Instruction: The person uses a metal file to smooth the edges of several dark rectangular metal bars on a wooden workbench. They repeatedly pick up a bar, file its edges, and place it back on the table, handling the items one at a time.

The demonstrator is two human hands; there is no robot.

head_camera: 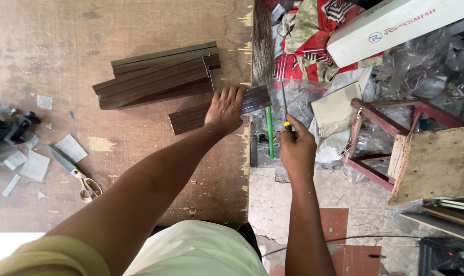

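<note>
Head view: left hand (224, 109) presses flat on a brown strip (211, 111) that sticks out over the table's (140, 20) right edge. Right hand (297, 148) grips a saw (284, 105) beside it. Cut looks unfinished. Cut strips (157, 75) lie stacked behind.

The left hand (224, 109) covers the middle of the dark brown grooved profile strip (191, 117). The right hand (296, 148) hides the handle of the thin-bladed tool (284, 102). At nine o'clock, the black device (4, 132) is cut by the edge. At one o'clock, the long white cardboard box (395, 25) runs off frame.
</note>
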